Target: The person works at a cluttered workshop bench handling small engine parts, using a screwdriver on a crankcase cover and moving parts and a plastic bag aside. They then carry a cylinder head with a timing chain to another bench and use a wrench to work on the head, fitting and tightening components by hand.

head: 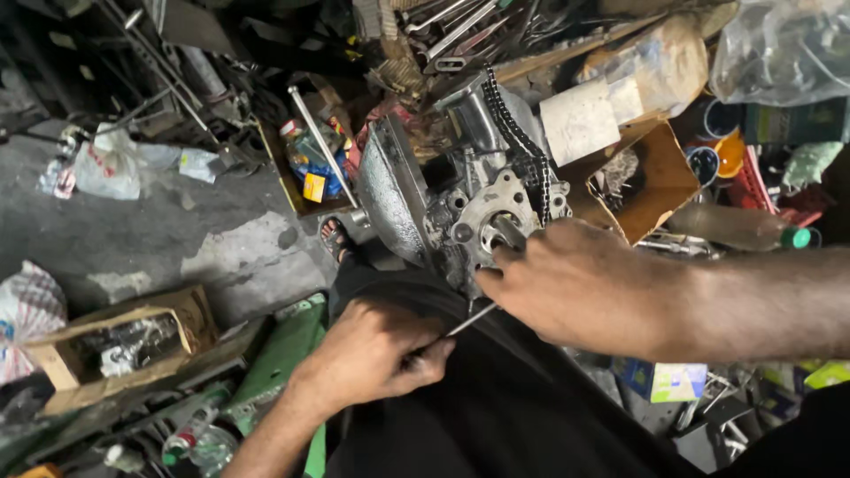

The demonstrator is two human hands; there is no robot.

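A person's left hand [372, 354] closed around a thin metal tool [469, 319], its tip angled up toward a greasy engine casing [460, 204] that rested against the worker's dark-trousered lap [496, 398]. The right hand [575, 288] lay over the casing's lower edge, fingers curled just beside a round bearing housing [498, 221]; whether it gripped anything could not be told, as the fingertips were hidden. A drive chain [518, 137] ran down the casing from above, and a dull grey cover plate [390, 190] stood on edge at its left side.

The scene was a cramped, dim workshop. The floor [177, 239] was bare, stained concrete, patched lighter in places. An open cardboard box [651, 181] sat just right of the engine, with plastic bags [779, 49] and coloured containers [730, 155] crowded behind it. Spanners and loose steel [452, 31] were heaped at the top of the frame. To the left lay a crumpled white bag [111, 164], a small box of parts [128, 341] and a green panel [283, 354], with what appeared to be bottles [314, 159] in a tray beyond a sandalled foot [334, 239].
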